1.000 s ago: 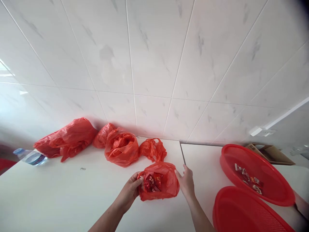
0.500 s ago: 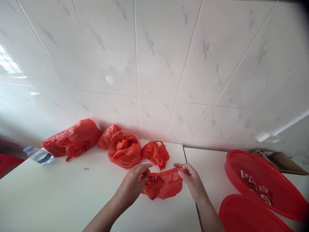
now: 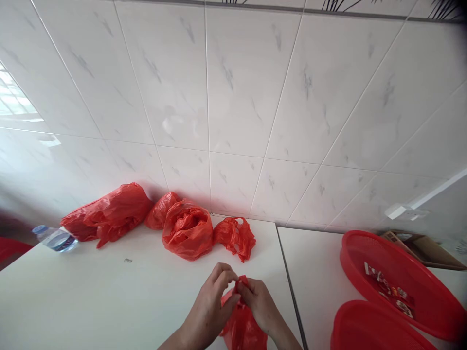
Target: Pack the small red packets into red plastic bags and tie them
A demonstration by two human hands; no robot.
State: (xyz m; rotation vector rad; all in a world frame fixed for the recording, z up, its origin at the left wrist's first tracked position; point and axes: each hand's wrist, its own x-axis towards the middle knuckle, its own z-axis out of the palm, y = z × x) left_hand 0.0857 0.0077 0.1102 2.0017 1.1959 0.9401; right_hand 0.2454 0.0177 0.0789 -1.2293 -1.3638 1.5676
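A red plastic bag (image 3: 245, 328) hangs low over the white table, its top gathered between my two hands. My left hand (image 3: 215, 296) has thumb and fingertips closed at the bunched neck of the bag. From the other side my right hand (image 3: 258, 301) pinches the same gathered plastic, touching my left fingertips. What lies inside the bag is hidden. Just beyond my hands rests a crumpled red plastic bag (image 3: 235, 238). Beside it stands a fuller, rounded red bag (image 3: 188, 231) with loose plastic in its mouth.
More red bags (image 3: 109, 211) lie along the tiled wall at the left, near a water bottle (image 3: 54, 238) on its side. Two red round trays (image 3: 350, 262) sit at the right, the farther one holding small wrapped pieces (image 3: 390, 287). Behind is a cardboard box (image 3: 428, 248).
My hands have come together and lower, nearer to me. The bag, held wide at its mouth before, is now bunched at the top. The view has tilted up slightly.
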